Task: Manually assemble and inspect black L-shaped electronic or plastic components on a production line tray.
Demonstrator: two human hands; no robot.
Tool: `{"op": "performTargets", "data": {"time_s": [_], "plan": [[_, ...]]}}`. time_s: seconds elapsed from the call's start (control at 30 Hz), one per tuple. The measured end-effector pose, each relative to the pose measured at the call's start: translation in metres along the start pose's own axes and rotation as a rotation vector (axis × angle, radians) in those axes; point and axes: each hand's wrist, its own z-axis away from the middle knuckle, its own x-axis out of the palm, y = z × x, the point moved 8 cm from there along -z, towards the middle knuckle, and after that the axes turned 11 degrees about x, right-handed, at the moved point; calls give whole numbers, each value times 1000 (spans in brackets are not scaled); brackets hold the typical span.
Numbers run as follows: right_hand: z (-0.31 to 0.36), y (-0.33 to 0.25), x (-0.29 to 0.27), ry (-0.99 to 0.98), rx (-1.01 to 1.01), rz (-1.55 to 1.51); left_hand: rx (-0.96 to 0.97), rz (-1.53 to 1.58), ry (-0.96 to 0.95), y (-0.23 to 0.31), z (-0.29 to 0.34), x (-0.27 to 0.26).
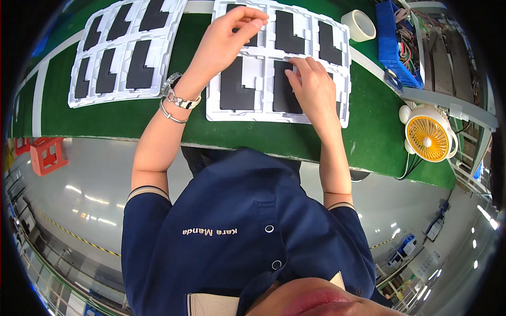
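Green tabletop (pixel 379 142) bears a white tray (pixel 255 117), where the right hand (pixel 316 94), fingers bent and slightly parted, covers part of a near-row black piece (pixel 283 94), and farther off the left hand (pixel 232 38), thumb and forefinger nearly meeting, hangs over the far row, either hand's hold impossible to tell.

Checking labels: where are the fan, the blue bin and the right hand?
Fan (pixel 427 141), head view: white hub.
Blue bin (pixel 387 37), head view: left wall.
Right hand (pixel 317 88), head view: its back.
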Motion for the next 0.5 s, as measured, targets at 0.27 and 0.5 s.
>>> {"op": "performTargets", "data": {"time_s": [0.27, 0.5], "plan": [[-28, 30, -10, -272, 361, -978, -5, -313, -377, 13, 21, 52], [-12, 17, 1, -195, 333, -1230, -18, 134, 4, 2, 16, 37]]}}
